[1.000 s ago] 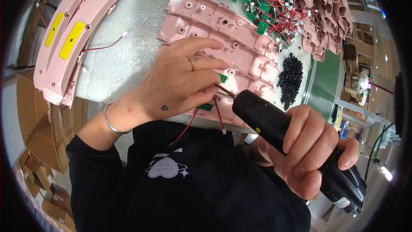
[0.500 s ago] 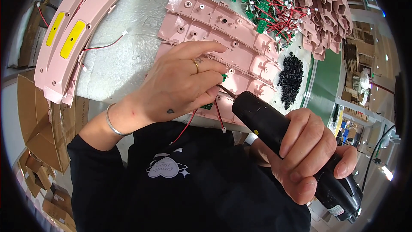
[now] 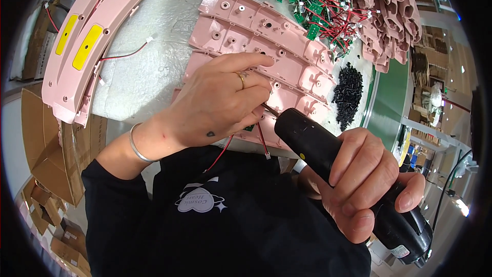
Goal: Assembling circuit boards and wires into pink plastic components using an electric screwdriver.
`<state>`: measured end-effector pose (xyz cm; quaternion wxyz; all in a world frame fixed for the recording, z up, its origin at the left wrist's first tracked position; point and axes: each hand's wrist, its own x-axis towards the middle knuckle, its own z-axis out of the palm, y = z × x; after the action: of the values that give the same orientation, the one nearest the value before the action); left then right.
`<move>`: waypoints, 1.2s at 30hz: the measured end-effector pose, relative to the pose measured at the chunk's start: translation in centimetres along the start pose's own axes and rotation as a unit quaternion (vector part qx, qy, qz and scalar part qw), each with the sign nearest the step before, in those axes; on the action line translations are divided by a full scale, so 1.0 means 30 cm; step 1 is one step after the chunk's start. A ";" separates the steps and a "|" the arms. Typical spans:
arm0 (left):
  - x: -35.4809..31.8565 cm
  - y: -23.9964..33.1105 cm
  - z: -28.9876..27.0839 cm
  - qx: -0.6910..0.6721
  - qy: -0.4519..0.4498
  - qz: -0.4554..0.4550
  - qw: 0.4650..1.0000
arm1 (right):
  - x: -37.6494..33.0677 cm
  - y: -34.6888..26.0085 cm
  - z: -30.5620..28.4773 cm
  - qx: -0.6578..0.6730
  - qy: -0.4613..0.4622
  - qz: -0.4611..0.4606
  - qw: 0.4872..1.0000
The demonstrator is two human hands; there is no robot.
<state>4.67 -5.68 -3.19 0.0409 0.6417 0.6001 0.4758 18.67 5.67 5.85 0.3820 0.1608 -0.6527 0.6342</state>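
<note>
My right hand (image 3: 366,184) is wrapped round a black electric screwdriver (image 3: 310,143), whose thin bit points up and left. The bit's tip disappears at the fingertips of my left hand (image 3: 220,97). That hand's thumb and fingers are pinched together over the nearer pink plastic shells, and whatever they hold is hidden. Beneath it, a bit of green circuit board (image 3: 248,127) peeks out, with a red-and-black wire (image 3: 262,138) hanging toward me. Several curved pink shells (image 3: 246,31) lie side by side, their inner posts facing up.
A pile of small black screws (image 3: 348,95) lies right of the shells. Behind it are heaped green boards with wires (image 3: 323,13) and stacked pink shells (image 3: 382,5). Pink covers with yellow labels (image 3: 87,46) stand at left, above a cardboard box (image 3: 46,149).
The screwdriver and my right hand have shifted slightly left. My left hand has turned a little, and its fingers now cover the green spot that showed beside the bit.
</note>
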 end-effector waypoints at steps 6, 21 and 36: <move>-0.002 -0.003 -0.002 -0.004 0.007 -0.001 1.000 | 0.014 -0.019 -0.017 0.005 -0.020 0.005 1.000; 0.001 -0.001 -0.026 -0.003 -0.046 0.000 0.999 | 0.014 0.000 -0.027 0.021 -0.047 0.008 0.999; -0.006 -0.012 -0.010 -0.045 -0.087 -0.030 0.995 | 0.019 0.001 -0.042 0.016 -0.039 0.004 0.999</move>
<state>4.25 -5.89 -3.36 0.1357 0.6598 0.5916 0.4431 18.64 7.01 6.09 0.3509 0.1892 -0.6573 0.6396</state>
